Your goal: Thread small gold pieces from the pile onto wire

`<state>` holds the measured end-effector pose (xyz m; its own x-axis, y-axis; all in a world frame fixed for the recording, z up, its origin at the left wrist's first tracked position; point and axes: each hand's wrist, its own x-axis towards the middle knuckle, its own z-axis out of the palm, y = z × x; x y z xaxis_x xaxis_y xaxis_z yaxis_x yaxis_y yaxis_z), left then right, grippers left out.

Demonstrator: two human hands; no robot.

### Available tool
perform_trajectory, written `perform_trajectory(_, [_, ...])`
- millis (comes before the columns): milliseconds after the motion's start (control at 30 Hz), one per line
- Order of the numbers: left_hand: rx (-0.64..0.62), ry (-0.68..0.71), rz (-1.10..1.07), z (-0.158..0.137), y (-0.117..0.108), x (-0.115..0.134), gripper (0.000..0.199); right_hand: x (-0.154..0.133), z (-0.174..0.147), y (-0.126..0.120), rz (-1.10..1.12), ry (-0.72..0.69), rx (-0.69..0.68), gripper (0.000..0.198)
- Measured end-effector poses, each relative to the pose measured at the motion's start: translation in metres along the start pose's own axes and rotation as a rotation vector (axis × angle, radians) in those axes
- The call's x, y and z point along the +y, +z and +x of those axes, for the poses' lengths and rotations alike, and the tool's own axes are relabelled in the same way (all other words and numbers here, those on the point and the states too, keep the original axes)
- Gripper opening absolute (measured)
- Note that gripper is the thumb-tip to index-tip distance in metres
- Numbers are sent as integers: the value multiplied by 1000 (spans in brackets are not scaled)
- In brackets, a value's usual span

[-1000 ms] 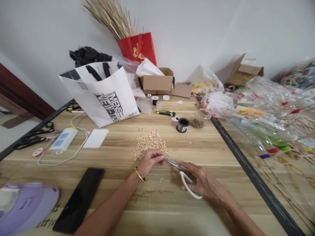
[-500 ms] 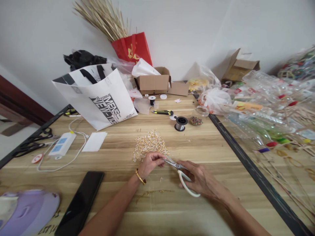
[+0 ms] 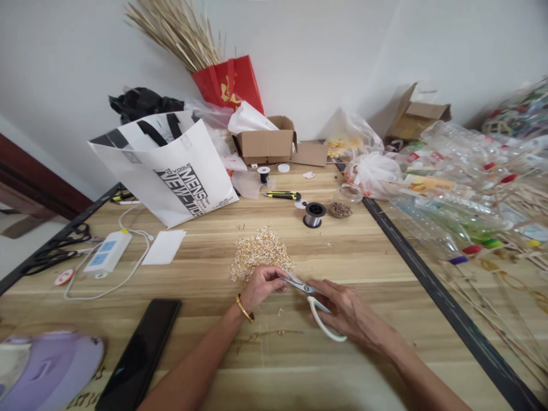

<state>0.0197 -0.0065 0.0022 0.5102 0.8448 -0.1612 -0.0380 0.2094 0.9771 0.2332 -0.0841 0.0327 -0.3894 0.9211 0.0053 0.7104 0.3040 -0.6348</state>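
My right hand (image 3: 345, 305) is closed on a pair of scissors (image 3: 327, 325) with white handles; the blades point left. The blade tips reach the fingertips of my left hand (image 3: 263, 285), which are pinched together. What they hold is too small to make out. A gold bracelet (image 3: 244, 308) circles my left wrist. Just beyond that hand lies a heap of small gold and clear beads (image 3: 262, 251). Nearer to me a thin gold chain (image 3: 272, 333) stretches across the wood, with a tiny clear piece (image 3: 280, 311) above it.
Behind the heap are a wire spool (image 3: 314, 214), a yellow-black cutter knife (image 3: 282, 195) and a jar of beads (image 3: 342, 205). A black phone (image 3: 139, 354), a power strip (image 3: 107, 252) and a white paper bag (image 3: 171, 165) stand left. Plastic bottles (image 3: 462, 194) crowd the right.
The scissors' blades look slightly more closed at my left fingertips. Both hands have otherwise hardly moved.
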Motion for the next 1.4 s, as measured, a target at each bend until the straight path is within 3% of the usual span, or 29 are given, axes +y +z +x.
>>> perform_trajectory(1400, [-6, 19, 46, 1, -1, -3, 24, -5, -3, 0, 1, 44, -49, 24])
